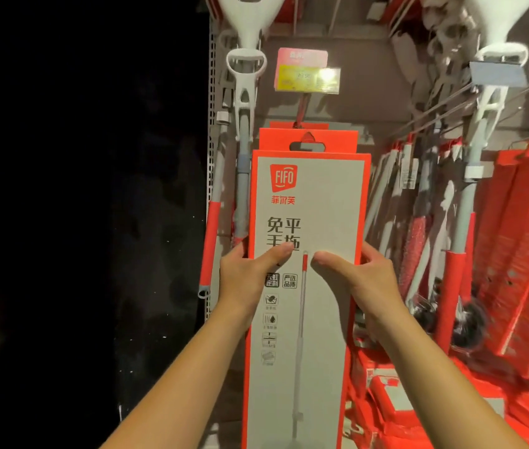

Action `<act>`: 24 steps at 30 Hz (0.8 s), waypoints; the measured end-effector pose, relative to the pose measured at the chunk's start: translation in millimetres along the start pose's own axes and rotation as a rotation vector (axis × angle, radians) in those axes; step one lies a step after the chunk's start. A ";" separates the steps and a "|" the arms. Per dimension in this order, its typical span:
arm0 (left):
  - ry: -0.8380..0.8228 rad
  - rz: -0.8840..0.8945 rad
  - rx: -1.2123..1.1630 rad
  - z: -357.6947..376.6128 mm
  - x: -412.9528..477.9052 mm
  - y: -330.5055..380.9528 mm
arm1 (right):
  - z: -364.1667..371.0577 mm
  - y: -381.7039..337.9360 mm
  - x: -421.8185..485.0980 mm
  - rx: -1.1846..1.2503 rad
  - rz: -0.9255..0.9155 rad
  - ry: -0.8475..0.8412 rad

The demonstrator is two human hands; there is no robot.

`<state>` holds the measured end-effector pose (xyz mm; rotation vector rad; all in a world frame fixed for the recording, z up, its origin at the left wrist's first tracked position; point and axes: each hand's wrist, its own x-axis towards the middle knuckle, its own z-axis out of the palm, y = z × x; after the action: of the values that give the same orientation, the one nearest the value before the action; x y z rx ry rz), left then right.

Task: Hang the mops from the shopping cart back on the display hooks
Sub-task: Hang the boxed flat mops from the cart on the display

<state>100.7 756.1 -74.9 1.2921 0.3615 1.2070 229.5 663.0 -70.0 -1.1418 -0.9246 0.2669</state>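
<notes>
The person holds a tall boxed mop (311, 202) upright in front of the display, gripped at mid-height by both hands. The left hand (247, 277) curls round its left edge and the right hand (363, 280) round its right edge, both thumbs lying flat across the grey front. Just above the box's top edge shows an orange tab with a hang slot (307, 144); I cannot tell whether it belongs to this box or to one behind. A hook rod (302, 108) slants down toward it from a price tag (306, 74). Loose mops (243, 150) hang to either side, and red boxes (522, 222) hang at the right.
</notes>
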 end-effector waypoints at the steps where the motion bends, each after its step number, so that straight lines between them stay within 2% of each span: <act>1: 0.005 0.009 -0.014 3.1 9.5 -1.7 | 0.4 1.7 11.0 -0.007 -0.008 -0.006; 15: 0.033 0.197 -0.070 51.0 123.0 -5.0 | -11.6 7.9 149.1 -0.006 -0.159 -0.129; 24: 0.025 0.176 -0.073 41.1 159.7 -11.4 | 6.7 23.2 178.2 0.041 -0.137 -0.123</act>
<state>202.1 868.5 -8.5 1.2669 0.2230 1.3732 340.5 787.0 -1.8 -1.0282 -1.0968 0.2457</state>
